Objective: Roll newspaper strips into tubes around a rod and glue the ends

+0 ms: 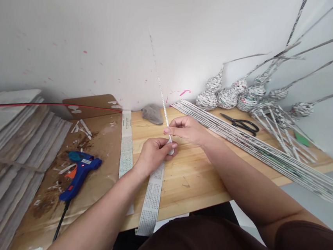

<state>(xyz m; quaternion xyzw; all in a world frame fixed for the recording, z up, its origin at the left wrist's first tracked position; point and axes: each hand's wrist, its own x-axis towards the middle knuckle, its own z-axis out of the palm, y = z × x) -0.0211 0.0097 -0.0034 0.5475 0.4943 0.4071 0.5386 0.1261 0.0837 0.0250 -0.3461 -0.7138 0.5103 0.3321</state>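
Observation:
A thin rolled newspaper tube (pixel 160 86) slants up and away from my hands, its far tip in front of the wall. Its lower end runs into a flat printed newspaper strip (pixel 152 196), which trails toward me over the table's front edge. My left hand (pixel 158 151) pinches the spot where strip and tube meet. Just above it, my right hand (pixel 183 129) grips the tube between thumb and fingers. More newspaper strips (pixel 126 148) lie flat to the left of my left hand.
Left are a blue glue gun (pixel 79 173) on stained cardboard (pixel 95 189) and a tied newspaper stack (pixel 13 153). A grey cloth (pixel 152 114) lies at the back. Finished paper tubes (pixel 241 142), black scissors (pixel 240 123) and woven paper gourds (pixel 227 97) fill the right side.

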